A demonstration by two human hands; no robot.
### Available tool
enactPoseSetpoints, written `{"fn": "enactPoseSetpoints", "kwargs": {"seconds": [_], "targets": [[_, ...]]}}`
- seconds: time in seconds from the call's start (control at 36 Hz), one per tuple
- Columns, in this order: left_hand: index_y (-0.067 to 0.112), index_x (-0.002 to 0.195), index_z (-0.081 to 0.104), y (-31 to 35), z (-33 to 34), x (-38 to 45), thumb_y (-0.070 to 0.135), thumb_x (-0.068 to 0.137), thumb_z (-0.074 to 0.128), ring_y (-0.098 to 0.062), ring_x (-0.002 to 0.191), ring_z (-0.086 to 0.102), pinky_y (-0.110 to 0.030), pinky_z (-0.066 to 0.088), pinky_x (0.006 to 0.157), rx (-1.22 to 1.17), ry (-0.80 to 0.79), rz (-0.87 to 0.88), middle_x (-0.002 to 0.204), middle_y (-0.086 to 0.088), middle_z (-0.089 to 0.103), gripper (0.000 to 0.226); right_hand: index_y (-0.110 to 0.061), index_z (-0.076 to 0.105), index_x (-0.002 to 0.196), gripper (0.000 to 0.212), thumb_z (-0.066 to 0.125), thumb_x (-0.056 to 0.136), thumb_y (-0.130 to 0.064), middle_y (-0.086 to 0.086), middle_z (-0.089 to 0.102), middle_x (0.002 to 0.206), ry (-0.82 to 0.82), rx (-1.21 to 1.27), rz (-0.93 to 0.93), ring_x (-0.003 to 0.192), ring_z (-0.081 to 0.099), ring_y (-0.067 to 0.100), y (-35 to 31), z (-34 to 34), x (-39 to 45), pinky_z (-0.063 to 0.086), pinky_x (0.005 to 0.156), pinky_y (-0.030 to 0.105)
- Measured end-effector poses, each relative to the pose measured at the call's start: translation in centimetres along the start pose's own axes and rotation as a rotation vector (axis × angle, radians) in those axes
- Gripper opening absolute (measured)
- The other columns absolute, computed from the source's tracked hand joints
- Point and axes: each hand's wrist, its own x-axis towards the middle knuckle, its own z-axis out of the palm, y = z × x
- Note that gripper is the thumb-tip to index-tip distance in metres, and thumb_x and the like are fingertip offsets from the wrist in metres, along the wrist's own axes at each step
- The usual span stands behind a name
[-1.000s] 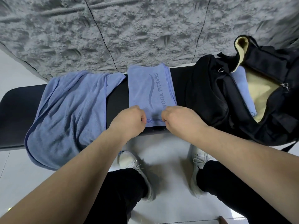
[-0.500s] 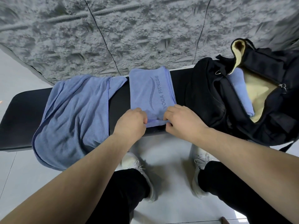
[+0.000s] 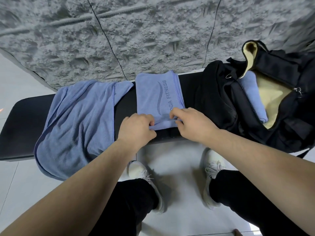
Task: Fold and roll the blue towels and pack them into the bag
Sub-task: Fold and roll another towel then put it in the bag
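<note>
Right now your folded towel [image 3: 158, 97] reads "FITNESS" in full along its right side, with "OGA" before it where your fingers cover the first letter, beside a curved swoosh mark. It lies flat across the middle of the black table [image 3: 23, 126], and its near edge is turned over into the start of a roll. Your left hand [image 3: 136, 130] has its grip curled on the left end of that rolled edge, and your right hand [image 3: 192, 123] pinches the right end, thumb beneath and fingers on top. You have three blue towels in sight: this one, a loose towel [image 3: 76, 126] spread and rumpled on the table to the left with its near part hanging over the edge, and a rolled towel [image 3: 252, 96] already inside the bag [image 3: 221, 99]. That black bag sits open at the right end of the table, showing a pale yellow lining.
</note>
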Motion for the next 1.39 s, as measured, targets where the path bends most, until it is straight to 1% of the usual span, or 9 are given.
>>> {"fn": "enactPoseSetpoints", "kwargs": {"seconds": [0.14,0.22,0.31,0.5,0.69,0.86,1.08,1.22,1.39], "targets": [[0.024,0.086,0.062,0.0,-0.1,0.5,0.031,0.085,0.060,-0.018,0.089,0.044,-0.031,0.035,0.078,-0.002,-0.003,-0.025,0.095,0.004,0.056,0.007,-0.022,0.067,0.104,0.019,0.052,0.094,-0.017,-0.001,0.059,0.098,0.092,-0.122,-0.042,0.094,0.047,0.026,0.2,0.0,0.5,0.045,0.082,0.041],[0.024,0.094,0.068,0.2,0.0,0.7,0.037,0.088,0.056,-0.021,0.098,0.044,-0.033,0.032,0.083,0.123,0.042,-0.007,0.105,0.003,0.054,0.019,-0.023,0.075,0.087,0.011,0.067,0.085,-0.015,0.000,0.055,0.086,0.247,-0.256,-0.110,0.085,0.049,0.029,0.4,-0.1,0.8,0.038,0.071,0.036],[0.026,0.101,0.070,0.4,0.1,0.9,0.040,0.088,0.054,-0.024,0.104,0.042,-0.034,0.027,0.085,0.217,0.065,0.007,0.107,0.002,0.052,0.025,-0.021,0.073,0.078,0.016,0.074,0.075,-0.005,0.002,0.052,0.078,0.262,-0.254,-0.145,0.072,0.050,0.029,0.1,0.1,1.1,0.038,0.063,0.035],[0.020,0.106,0.066,0.5,0.5,1.4,0.038,0.095,0.045,-0.023,0.102,0.042,-0.034,0.028,0.084,0.208,-0.017,-0.018,0.106,0.000,0.051,0.030,-0.017,0.064,0.103,0.029,0.051,0.088,0.004,0.002,0.050,0.092,0.067,-0.217,-0.134,0.078,0.045,0.022,-0.5,0.1,1.3,0.035,0.060,0.033],[0.010,0.117,0.057,-0.1,0.7,1.4,0.017,0.095,0.047,-0.021,0.088,0.037,-0.031,0.035,0.077,-0.020,-0.032,-0.023,0.108,-0.009,0.054,0.025,-0.015,0.069,0.103,0.031,0.050,0.087,0.003,0.002,0.057,0.095,0.047,-0.214,-0.128,0.091,0.053,0.024,-0.4,0.2,1.0,0.050,0.074,0.041],[0.011,0.101,0.057,-0.3,0.5,1.1,-0.002,0.085,0.049,-0.026,0.081,0.044,-0.038,0.039,0.068,-0.115,0.099,0.047,0.092,-0.004,0.051,0.022,-0.015,0.072,0.096,0.020,0.056,0.084,-0.012,0.000,0.061,0.090,0.112,-0.198,-0.153,0.089,0.052,0.023,-0.4,0.3,0.6,0.050,0.076,0.037],[0.010,0.085,0.066,0.1,0.8,1.4,-0.005,0.084,0.051,-0.023,0.079,0.048,-0.038,0.045,0.068,-0.111,0.109,0.069,0.090,-0.006,0.059,0.021,-0.013,0.074,0.102,0.038,0.062,0.072,0.007,0.003,0.065,0.087,0.129,-0.216,-0.213,0.079,0.056,0.030,0.8,1.0,1.2,0.053,0.073,0.044],[0.014,0.092,0.057,0.3,0.6,1.0,0.014,0.082,0.063,-0.019,0.083,0.048,-0.026,0.032,0.067,-0.106,0.020,0.058,0.090,0.004,0.047,0.012,-0.018,0.069,0.117,0.043,0.056,0.083,0.003,0.001,0.067,0.105,0.093,-0.180,-0.175,0.097,0.056,0.028,0.4,0.6,1.3,0.045,0.086,0.040],[0.015,0.101,0.052,0.5,0.5,0.9,0.001,0.082,0.059,-0.019,0.081,0.042,-0.026,0.026,0.064,-0.073,0.020,0.071,0.097,0.003,0.046,0.025,-0.022,0.060,0.131,0.046,0.050,0.090,-0.003,-0.002,0.063,0.121,0.066,-0.195,-0.136,0.110,0.052,0.022,0.0,0.4,1.0,0.035,0.093,0.031]]}}
